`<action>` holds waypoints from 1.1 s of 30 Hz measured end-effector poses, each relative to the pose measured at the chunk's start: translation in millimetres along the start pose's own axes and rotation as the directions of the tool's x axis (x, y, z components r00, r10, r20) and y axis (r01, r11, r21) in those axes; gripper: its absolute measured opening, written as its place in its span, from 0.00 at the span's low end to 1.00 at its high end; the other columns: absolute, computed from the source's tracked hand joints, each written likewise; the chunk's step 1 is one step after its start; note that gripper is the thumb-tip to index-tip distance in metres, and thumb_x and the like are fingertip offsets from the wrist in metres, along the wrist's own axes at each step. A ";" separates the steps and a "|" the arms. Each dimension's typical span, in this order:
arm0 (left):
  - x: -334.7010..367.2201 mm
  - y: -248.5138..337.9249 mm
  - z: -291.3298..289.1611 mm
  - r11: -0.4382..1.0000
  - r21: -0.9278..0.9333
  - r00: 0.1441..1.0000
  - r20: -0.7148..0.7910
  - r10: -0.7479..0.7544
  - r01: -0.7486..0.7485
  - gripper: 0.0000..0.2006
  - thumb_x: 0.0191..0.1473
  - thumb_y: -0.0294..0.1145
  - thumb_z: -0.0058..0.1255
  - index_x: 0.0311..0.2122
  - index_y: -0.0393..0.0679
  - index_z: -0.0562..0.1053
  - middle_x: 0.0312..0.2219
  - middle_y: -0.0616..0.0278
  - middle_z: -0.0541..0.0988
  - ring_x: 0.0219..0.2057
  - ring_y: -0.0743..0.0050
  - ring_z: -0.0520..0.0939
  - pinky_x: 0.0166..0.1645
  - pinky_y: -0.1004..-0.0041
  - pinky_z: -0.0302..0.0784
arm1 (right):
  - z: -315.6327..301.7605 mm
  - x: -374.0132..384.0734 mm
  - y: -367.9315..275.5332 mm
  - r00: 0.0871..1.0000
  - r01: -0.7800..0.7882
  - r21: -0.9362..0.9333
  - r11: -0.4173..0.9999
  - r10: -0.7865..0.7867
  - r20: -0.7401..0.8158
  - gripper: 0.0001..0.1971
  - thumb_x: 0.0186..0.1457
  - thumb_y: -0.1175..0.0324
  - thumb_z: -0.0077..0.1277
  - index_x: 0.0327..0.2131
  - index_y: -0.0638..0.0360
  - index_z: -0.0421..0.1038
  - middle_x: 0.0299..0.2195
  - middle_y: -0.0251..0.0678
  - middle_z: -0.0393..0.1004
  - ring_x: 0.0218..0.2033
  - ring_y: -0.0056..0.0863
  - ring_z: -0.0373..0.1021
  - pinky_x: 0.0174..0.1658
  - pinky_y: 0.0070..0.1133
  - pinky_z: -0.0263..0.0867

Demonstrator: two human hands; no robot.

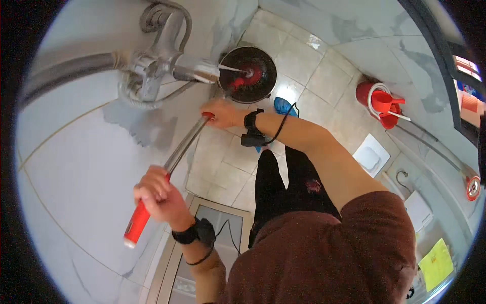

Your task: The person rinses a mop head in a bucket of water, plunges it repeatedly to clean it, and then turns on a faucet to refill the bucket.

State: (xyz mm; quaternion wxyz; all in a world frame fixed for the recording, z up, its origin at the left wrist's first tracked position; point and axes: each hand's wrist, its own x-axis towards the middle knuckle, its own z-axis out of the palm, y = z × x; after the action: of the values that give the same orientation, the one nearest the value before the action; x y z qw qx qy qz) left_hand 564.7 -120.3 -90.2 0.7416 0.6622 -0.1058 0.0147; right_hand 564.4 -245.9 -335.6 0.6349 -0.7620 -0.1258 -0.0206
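Observation:
My left hand [161, 195] is wrapped round a mop-like metal pole [186, 143], just above its red plastic grip [137, 223]. Further down, my right hand [223, 112] closes on the pole by a red collar. Below that hand the pole's lower end is hidden. A dark round basin [273, 83] stands on the floor beyond my right hand, with something red and wet [238, 83] in it; whether it joins the pole I cannot tell. Water runs into the basin from a wall-mounted chrome tap [195, 67].
A red bucket [362, 92] with a red dipper [387, 101] stands by the right wall. Another long pole [430, 144] leans there, near a white floor fixture [372, 154]. A blue shoe cover [284, 106] is on my foot. A framed door [202, 253] lies behind my left arm.

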 end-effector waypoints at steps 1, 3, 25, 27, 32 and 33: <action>2.2 -1.0 0.5 1.000 0.002 1.000 -0.022 0.010 -0.010 0.16 0.49 0.32 0.35 0.13 0.49 0.50 0.07 0.73 0.52 0.11 0.82 0.53 0.24 0.77 0.53 | 3.7 -4.4 20.5 0.997 -0.014 -0.062 0.998 0.009 -0.077 0.09 0.35 0.66 0.49 0.22 0.57 0.64 0.21 0.41 0.65 0.28 0.41 0.64 0.31 0.32 0.58; 3.7 -2.4 -0.2 1.000 0.002 0.999 -0.035 0.007 -0.007 0.16 0.49 0.32 0.34 0.13 0.49 0.50 0.07 0.73 0.52 0.10 0.83 0.53 0.24 0.77 0.53 | 11.1 -18.3 66.4 0.987 -0.048 -0.121 0.991 0.028 -0.161 0.09 0.36 0.65 0.49 0.23 0.58 0.65 0.22 0.41 0.66 0.29 0.41 0.64 0.31 0.32 0.59; 0.6 -15.7 -4.7 0.991 0.094 0.967 -0.231 0.110 -0.090 0.17 0.50 0.32 0.33 0.13 0.50 0.48 0.08 0.71 0.49 0.12 0.84 0.48 0.23 0.79 0.47 | -48.9 16.9 293.5 0.928 -0.327 0.293 0.899 0.364 -0.081 0.09 0.46 0.64 0.42 0.24 0.59 0.69 0.19 0.37 0.71 0.19 0.30 0.68 0.21 0.26 0.63; -1.4 -4.8 -15.8 0.992 0.084 0.978 -0.175 0.110 -0.096 0.17 0.50 0.30 0.33 0.13 0.50 0.48 0.09 0.72 0.49 0.13 0.83 0.49 0.24 0.78 0.48 | -0.2 26.4 239.4 0.923 -0.351 0.214 0.911 0.376 -0.086 0.11 0.44 0.63 0.42 0.21 0.57 0.71 0.16 0.36 0.71 0.15 0.33 0.66 0.18 0.28 0.60; 2.0 -3.9 -5.7 0.995 -0.008 0.977 -0.192 0.093 -0.096 0.20 0.50 0.40 0.42 0.12 0.48 0.52 0.08 0.70 0.54 0.12 0.79 0.57 0.27 0.73 0.57 | 27.1 -31.0 219.2 0.947 -0.043 -0.195 0.980 -0.022 -0.321 0.10 0.45 0.65 0.39 0.21 0.55 0.70 0.18 0.37 0.69 0.22 0.39 0.67 0.24 0.32 0.60; 2.5 -9.0 -2.9 0.985 -0.102 0.980 -0.154 0.123 -0.140 0.17 0.52 0.32 0.31 0.13 0.49 0.51 0.08 0.70 0.53 0.11 0.79 0.55 0.26 0.73 0.56 | 27.9 -37.6 222.0 0.939 -0.038 -0.499 0.866 -0.140 -0.314 0.11 0.47 0.64 0.37 0.22 0.55 0.70 0.20 0.39 0.69 0.27 0.39 0.68 0.28 0.33 0.61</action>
State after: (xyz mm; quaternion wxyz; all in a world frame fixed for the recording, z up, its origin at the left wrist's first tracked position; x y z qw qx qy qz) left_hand 569.0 -118.8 -98.9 0.7810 0.6080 -0.0952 0.1067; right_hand 572.7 -261.0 -561.8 0.4283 -0.8807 -0.0252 -0.2007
